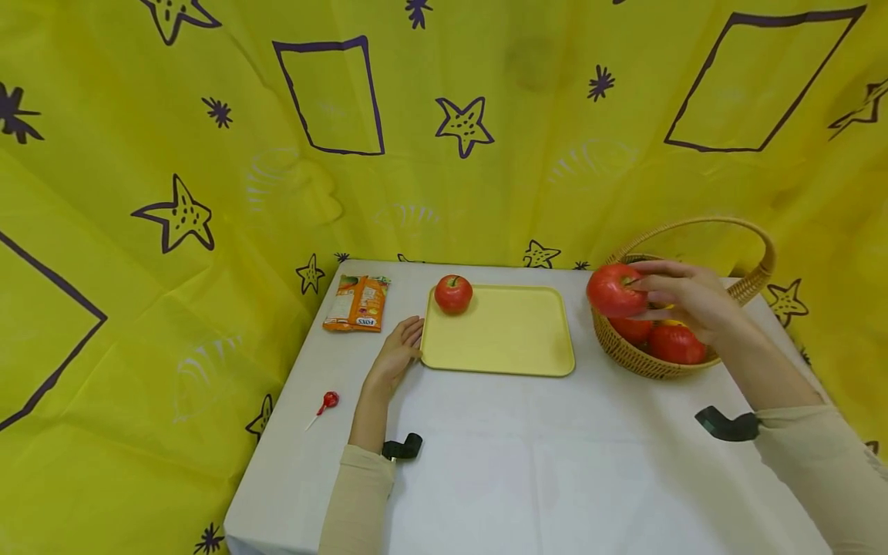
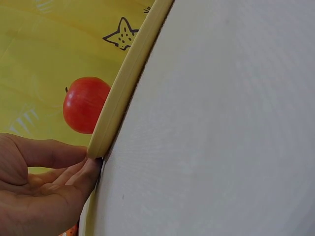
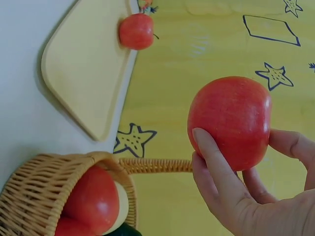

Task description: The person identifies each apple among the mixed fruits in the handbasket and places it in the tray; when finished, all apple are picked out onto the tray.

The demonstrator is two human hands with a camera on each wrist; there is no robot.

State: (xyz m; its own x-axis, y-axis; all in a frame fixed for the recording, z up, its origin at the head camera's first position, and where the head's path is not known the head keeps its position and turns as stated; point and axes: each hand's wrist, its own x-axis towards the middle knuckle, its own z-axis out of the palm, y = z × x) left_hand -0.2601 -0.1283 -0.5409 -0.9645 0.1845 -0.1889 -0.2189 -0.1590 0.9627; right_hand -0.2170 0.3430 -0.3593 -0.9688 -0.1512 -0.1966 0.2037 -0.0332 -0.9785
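Lifting step apparently in hand; steady carry called for. Tray (image 1: 499,331) pinched at left edge by left hand (image 1: 395,356), forearm stretched forward; one apple (image 1: 453,295) seated in tray's far left corner. Second apple (image 1: 613,290) held up by basket (image 1: 620,351), gripped by right hand's (image 1: 683,299) curved fingers, spread to fruit's width.

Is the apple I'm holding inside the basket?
No, out: the right wrist view shows the right hand holding the apple clear of the basket.
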